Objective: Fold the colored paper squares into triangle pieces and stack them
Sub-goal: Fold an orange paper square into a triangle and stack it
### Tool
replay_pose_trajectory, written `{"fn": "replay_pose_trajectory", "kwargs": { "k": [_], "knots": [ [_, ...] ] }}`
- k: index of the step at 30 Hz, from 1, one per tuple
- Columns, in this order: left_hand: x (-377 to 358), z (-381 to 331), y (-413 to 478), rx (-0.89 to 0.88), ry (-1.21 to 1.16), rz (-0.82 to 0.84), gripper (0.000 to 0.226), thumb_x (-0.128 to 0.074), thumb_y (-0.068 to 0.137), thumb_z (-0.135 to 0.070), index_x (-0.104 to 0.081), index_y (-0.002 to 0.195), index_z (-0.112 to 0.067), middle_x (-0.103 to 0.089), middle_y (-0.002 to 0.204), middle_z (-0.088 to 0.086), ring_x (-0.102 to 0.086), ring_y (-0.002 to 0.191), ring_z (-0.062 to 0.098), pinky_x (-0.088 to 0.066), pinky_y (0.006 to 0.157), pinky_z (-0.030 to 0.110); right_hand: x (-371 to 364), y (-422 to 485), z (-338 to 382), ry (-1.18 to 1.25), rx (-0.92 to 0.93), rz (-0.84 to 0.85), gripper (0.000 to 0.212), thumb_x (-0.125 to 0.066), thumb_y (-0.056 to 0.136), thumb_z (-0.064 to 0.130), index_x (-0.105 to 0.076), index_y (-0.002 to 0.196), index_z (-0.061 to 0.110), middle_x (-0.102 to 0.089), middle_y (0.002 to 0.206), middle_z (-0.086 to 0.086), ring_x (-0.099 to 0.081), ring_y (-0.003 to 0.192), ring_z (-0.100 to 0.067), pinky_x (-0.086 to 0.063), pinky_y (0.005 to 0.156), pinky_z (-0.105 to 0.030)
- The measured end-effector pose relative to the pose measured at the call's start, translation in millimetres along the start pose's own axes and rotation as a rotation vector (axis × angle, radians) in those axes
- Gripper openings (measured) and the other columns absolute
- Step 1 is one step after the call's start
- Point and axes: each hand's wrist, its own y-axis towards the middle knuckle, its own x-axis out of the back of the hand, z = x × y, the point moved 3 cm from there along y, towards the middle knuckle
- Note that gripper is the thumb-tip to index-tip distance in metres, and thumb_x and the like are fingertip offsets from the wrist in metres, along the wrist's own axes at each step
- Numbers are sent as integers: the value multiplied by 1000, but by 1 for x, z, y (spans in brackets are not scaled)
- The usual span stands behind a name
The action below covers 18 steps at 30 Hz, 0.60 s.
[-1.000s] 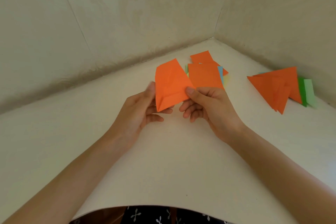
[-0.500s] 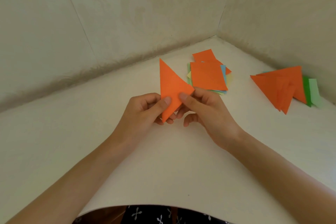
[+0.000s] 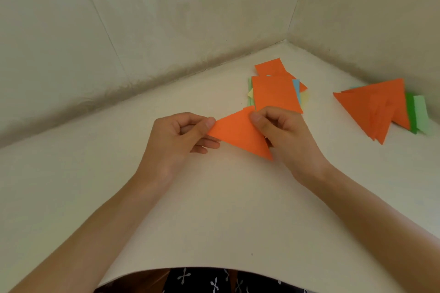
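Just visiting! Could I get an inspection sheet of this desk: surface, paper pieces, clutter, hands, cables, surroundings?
Surface: white tabletop, pushed into a corner.
Job's things: folded orange paper triangle in hand; pile of flat coloured paper squares, orange on top, behind it; stack of folded orange triangles over green pieces, far right.
Clutter: nothing seen.
Hands: left hand and right hand each pinch the triangle.
Cables: nothing seen.
Surroundings: pale patterned walls; dark printed fabric at near edge.

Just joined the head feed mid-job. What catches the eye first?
The orange triangle at centre, pinched by the left hand at its left corner and the right hand at its upper edge. Behind it lies a pile of flat squares, orange on top; at far right, a stack of folded triangles, mostly orange.
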Motion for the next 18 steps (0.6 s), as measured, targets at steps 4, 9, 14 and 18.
{"fn": "replay_pose_trajectory", "kwargs": {
  "k": [4, 9, 14, 18],
  "knots": [
    [0, 3, 1, -64, 161, 44, 17, -55, 94, -14, -69, 83, -11, -72, 68, 0, -67, 61, 12, -51, 57, 19, 3, 1, -1, -173, -6, -27, 41, -48, 98, 22, -39, 59, 18, -30, 49, 14, -26, 47, -3, -21, 47, -20],
    [-7, 4, 0, -154, 275, 166, 23, -63, 88, -26, -63, 110, -33, -69, 97, -7, -63, 84, 2, -48, 75, 15, -1, -1, 2, -341, 77, 134, 36, -44, 100, 24, -48, 71, 4, -39, 62, 4, -34, 55, -5, -28, 54, -24],
    [-15, 3, -3, -183, 218, 230, 27, -63, 84, -26, -65, 110, -31, -69, 104, -9, -62, 92, -1, -46, 80, 13, -8, -5, 4, -336, 121, 153, 31, -43, 100, 23, -49, 73, 8, -42, 63, 6, -37, 57, -4, -31, 56, -25],
    [-16, 8, -4, -177, 221, 215, 26, -68, 83, -28, -65, 109, -34, -71, 105, -13, -64, 99, 3, -49, 88, 20, -9, -5, 0, -324, 128, 112, 32, -43, 100, 22, -45, 70, 10, -41, 63, 7, -37, 58, -5, -31, 57, -26]
  ]
}}
